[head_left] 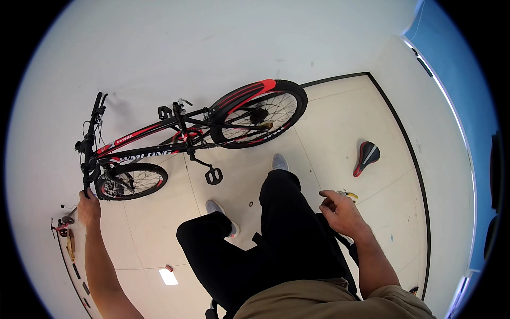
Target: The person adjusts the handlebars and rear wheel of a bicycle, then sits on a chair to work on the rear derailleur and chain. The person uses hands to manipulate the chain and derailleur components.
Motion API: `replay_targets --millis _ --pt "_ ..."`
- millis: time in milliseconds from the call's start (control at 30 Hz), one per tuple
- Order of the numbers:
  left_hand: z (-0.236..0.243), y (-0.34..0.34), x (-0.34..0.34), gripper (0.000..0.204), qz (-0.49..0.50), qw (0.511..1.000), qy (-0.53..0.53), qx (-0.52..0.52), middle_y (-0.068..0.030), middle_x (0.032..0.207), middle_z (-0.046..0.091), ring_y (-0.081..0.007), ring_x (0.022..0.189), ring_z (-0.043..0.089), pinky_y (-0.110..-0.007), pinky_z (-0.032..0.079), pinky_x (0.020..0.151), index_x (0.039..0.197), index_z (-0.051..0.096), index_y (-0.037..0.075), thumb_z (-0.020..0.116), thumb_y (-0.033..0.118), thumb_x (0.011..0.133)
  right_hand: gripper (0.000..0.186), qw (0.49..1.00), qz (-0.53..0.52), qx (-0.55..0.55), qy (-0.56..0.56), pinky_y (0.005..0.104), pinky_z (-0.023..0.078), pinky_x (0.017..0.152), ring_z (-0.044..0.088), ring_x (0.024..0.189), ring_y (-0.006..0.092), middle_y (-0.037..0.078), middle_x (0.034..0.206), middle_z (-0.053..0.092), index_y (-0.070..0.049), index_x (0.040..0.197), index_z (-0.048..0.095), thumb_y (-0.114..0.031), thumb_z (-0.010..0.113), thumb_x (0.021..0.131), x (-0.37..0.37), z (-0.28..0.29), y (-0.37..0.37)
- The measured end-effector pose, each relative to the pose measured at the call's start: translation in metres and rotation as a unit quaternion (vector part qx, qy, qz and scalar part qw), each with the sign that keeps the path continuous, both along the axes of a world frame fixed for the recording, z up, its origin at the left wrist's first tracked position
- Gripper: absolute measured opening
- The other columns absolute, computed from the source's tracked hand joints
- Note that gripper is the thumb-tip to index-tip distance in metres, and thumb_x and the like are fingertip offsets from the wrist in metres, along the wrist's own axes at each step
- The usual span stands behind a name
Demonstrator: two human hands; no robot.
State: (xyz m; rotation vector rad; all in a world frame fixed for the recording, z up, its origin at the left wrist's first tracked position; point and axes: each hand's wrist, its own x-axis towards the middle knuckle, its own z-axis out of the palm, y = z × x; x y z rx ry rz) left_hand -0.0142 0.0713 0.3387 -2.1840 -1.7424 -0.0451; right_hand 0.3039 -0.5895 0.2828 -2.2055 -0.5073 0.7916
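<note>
A black and red bicycle stands along the white wall, its front wheel turned. At its left end, my left hand is closed around the near end of the handlebar. My right hand hovers by my right thigh, fingers loosely curled and apart, with nothing visible in it. Just beyond its fingertips, yellow-handled pliers show, apparently on the floor. Farther right lies a black and red bicycle saddle. The nearer pedal points toward my legs.
I sit on a dark chair, feet on the pale tiled floor. A small red object lies next to a white rectangle. Parts and tools, including a red piece, line the left edge. A black strip borders the floor at right.
</note>
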Motion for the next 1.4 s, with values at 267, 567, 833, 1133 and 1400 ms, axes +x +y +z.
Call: replay_targets --millis 267,567,833,1133,1400 --pt "0.006 -0.004 -0.005 0.048 -0.005 1.0 0.003 0.012 -0.0229 0.104 0.074 -0.0471 0.096 0.069 -0.058 0.054 0.078 0.121 0.062 0.012 0.042 0.053 0.106 0.037 1.0 -0.002 0.01 0.01 0.0407 0.056 0.084 0.072 0.091 0.0344 0.02 0.098 0.075 0.003 0.128 0.062 -0.008 0.066 0.092 0.004 -0.006 -0.002" --pt "0.01 0.001 -0.011 0.043 -0.039 0.997 -0.005 0.059 -0.0238 0.093 0.074 -0.0474 0.089 0.071 -0.06 0.055 0.075 0.11 0.062 0.012 0.046 0.051 0.104 0.037 0.999 -0.015 0.03 0.001 0.0375 0.057 0.08 0.073 0.088 0.0289 0.019 0.095 0.073 0.004 0.128 0.061 -0.004 0.066 0.092 -0.009 -0.006 -0.001" --pt "0.002 -0.01 0.012 0.044 -0.041 0.998 -0.015 0.039 -0.0234 0.092 0.074 -0.0466 0.087 0.071 -0.059 0.055 0.074 0.112 0.064 0.013 0.046 0.052 0.104 0.037 0.999 -0.039 -0.002 0.016 0.0347 0.055 0.081 0.071 0.086 0.0249 0.017 0.096 0.072 0.005 0.128 0.061 -0.002 0.065 0.092 -0.014 0.009 -0.011" --pt "0.017 -0.01 -0.005 0.045 -0.023 0.999 -0.008 0.032 -0.0231 0.094 0.074 -0.045 0.089 0.072 -0.058 0.055 0.077 0.114 0.063 0.01 0.045 0.05 0.105 0.037 1.0 -0.019 0.022 0.01 0.0348 0.056 0.08 0.071 0.087 0.025 0.018 0.097 0.071 0.006 0.128 0.062 -0.002 0.065 0.092 -0.02 -0.003 -0.003" --pt "0.01 -0.008 -0.005 0.045 -0.025 0.999 -0.01 0.034 -0.0227 0.093 0.074 -0.0451 0.088 0.072 -0.058 0.055 0.075 0.116 0.062 0.011 0.044 0.051 0.105 0.036 0.999 -0.022 0.02 0.021 0.0345 0.055 0.08 0.071 0.086 0.0246 0.018 0.098 0.071 0.005 0.128 0.061 -0.002 0.065 0.093 -0.015 -0.001 -0.003"
